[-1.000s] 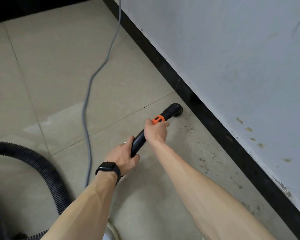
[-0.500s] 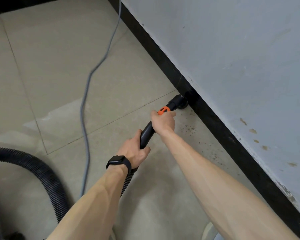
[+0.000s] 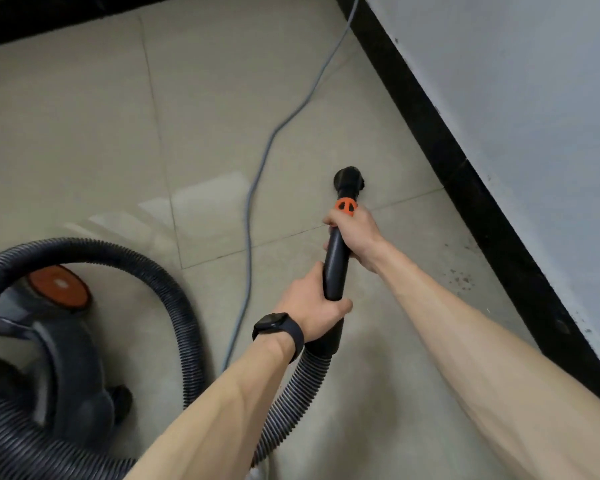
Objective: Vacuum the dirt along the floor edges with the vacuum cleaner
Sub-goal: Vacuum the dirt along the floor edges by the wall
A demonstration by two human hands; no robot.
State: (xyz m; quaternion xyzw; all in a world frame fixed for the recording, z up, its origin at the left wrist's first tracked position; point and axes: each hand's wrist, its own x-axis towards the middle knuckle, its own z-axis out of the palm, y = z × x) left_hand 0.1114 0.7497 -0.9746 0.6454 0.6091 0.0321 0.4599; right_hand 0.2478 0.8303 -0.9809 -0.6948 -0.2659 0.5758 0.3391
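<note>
Both hands hold the black vacuum wand. My right hand grips it high up, just below the orange slider. My left hand, with a black watch on the wrist, grips the lower end where the ribbed hose joins. The round black nozzle sits over the beige tile, well left of the black skirting. Dark dirt specks lie on the floor beside the skirting, to the right of my right forearm.
The vacuum cleaner body, dark with an orange round cap, stands at the lower left with the hose looping over it. A grey power cable runs across the tiles toward the far corner. A pale wall rises on the right.
The nozzle has pulled away from the skirting toward the left and now points up the floor. The view has swung left, bringing the vacuum body into sight.
</note>
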